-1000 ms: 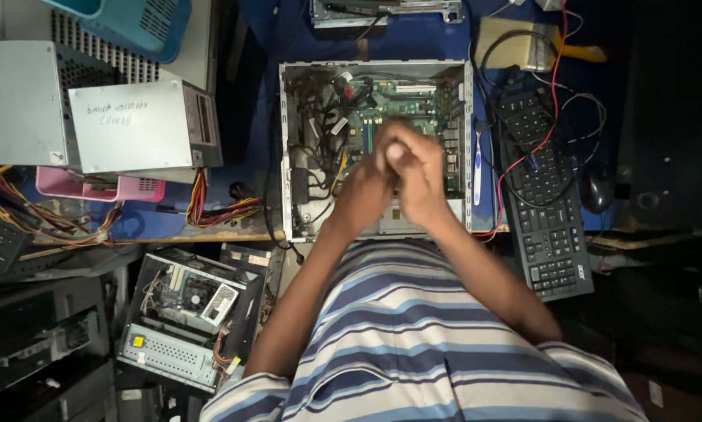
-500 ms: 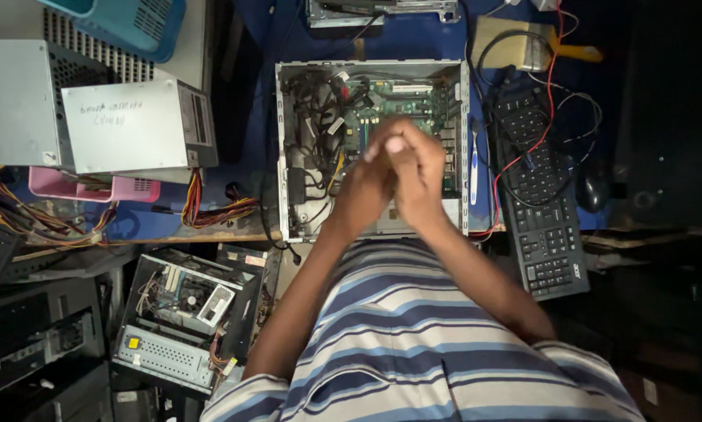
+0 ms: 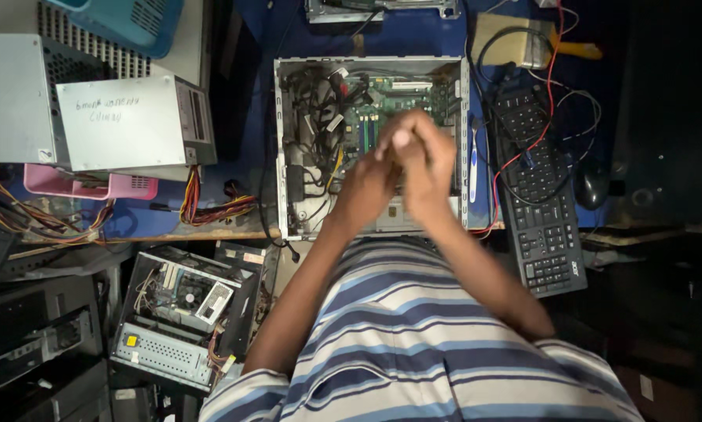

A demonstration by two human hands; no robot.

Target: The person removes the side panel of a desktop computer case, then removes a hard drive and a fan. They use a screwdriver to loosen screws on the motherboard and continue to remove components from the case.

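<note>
Your left hand [image 3: 366, 184] and right hand [image 3: 421, 160] meet above the open computer case [image 3: 370, 144]; whether they pinch anything cannot be told; keep fingers clear of its cable bundle [image 3: 312, 133].

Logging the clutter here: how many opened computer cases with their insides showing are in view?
2. One open case lies on the blue table under the hands; a second open case sits lower left, below the table edge. Closed boxes at the far left may hide more.
</note>
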